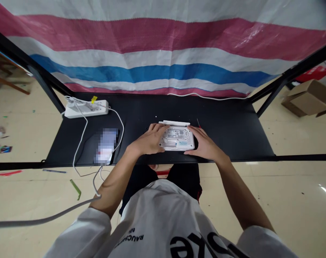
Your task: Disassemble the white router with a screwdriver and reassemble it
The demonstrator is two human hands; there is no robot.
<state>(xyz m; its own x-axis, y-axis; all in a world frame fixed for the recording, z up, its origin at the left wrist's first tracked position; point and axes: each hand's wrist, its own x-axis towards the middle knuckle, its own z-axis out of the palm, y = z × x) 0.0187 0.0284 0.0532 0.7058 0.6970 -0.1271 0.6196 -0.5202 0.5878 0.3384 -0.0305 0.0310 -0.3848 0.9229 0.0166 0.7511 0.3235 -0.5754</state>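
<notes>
On the black table (pixel 232 138), your left hand (pixel 149 139) and right hand (pixel 205 144) clasped the upturned white plastic router (pixel 176 143) from both sides, a light, stiff casing best held by its edges.

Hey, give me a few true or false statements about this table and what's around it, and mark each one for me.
1. The left hand rests on a white router. True.
2. The router lies with its label side facing up. True.
3. The right hand is holding a cable. False: it rests against the router's edge.
4. The power strip lies on the floor. False: it sits on the black table.
5. A cardboard box sits on the floor to the right. True.
6. The sheet behind the table is plain white. False: it has pink, blue and white stripes.
</notes>
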